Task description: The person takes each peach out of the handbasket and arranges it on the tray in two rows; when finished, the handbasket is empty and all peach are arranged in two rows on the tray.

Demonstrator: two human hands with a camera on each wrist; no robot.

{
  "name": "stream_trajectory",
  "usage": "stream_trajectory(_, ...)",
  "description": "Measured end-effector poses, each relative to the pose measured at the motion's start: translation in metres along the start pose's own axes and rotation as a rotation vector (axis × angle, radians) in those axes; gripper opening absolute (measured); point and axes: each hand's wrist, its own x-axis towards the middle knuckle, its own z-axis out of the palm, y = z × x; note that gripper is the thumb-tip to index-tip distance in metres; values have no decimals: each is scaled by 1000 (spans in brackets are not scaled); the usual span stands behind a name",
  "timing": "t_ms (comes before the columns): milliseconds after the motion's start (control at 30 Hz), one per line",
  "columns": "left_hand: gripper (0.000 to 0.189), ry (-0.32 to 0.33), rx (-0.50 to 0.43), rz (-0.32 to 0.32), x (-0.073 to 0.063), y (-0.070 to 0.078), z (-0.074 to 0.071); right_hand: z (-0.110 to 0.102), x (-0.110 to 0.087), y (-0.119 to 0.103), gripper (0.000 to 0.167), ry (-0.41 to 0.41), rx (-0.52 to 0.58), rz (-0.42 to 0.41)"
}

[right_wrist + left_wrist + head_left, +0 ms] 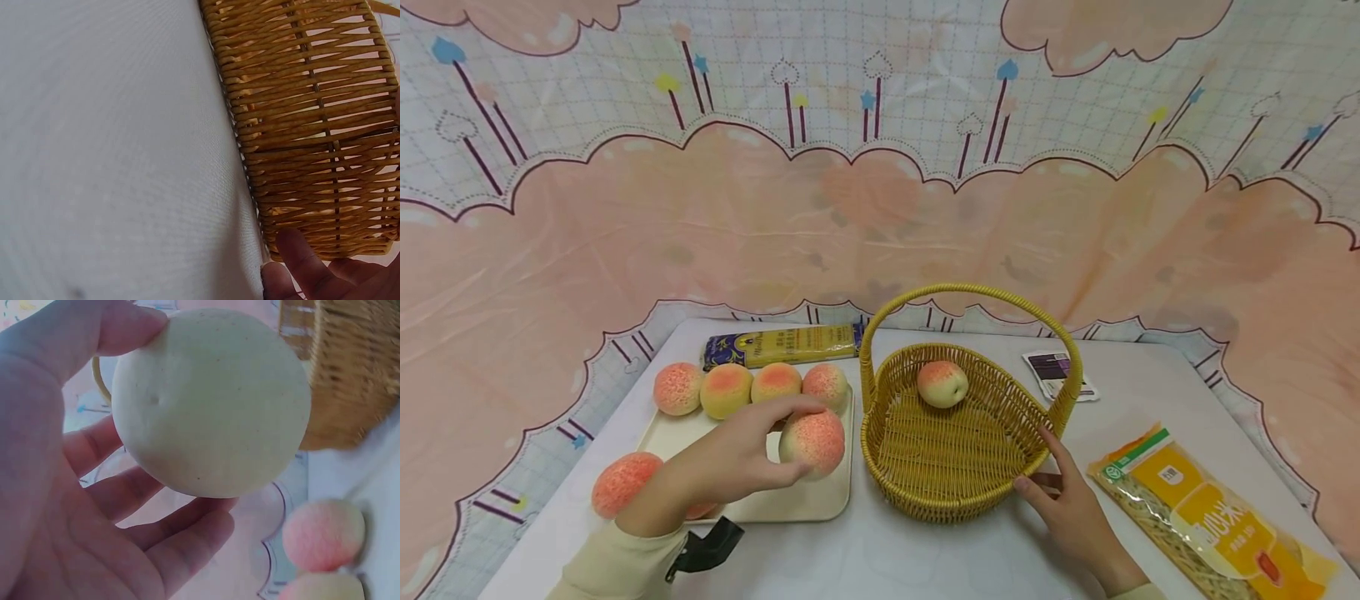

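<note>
the peach [813, 442] sits in the left hand [730, 458], just above the front right part of the tray [805, 498]. the fingers and thumb curl round it, so it does not drop. in the left wrist view the pale underside of the peach [211, 403] fills the hand, with the thumb on top and the fingers [187, 540] below.

the tray lies on the table [880, 550] and bears a row of four more peaches [751, 387] along its back edge. one more peach [623, 482] lies at the tray's left side, partly hidden by the arm.

just to the right of the tray stands a woven basket [955, 492] with a tall handle. one peach [942, 383] already rests inside it, near the back wall.

the right hand [1071, 508] rests against the basket's outer wall at the front right, its fingers fairly straight and touching the weave [312, 156], likely to keep the basket from sliding.

behind the tray lies a long yellow packet [784, 344]. a small dark packet [1058, 373] lies behind the basket's right side, and a big yellow bag [1213, 517] lies at the right edge of the table.
</note>
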Motion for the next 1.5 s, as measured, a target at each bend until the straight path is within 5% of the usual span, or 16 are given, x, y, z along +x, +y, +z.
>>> stream_trajectory(167, 53, 29, 71, 28, -5, -13, -5, 1, -1, 3, 80, 14, 6, -32)
stream_trajectory(800, 52, 46, 187, -68, -27, -51, -12, 1, 0, 1, 83, -17, 16, 23)
stream_trajectory(1500, 62, -91, 190, -198, -32, -65, -11, -1, -2, -5, 81, -3, 22, 17)
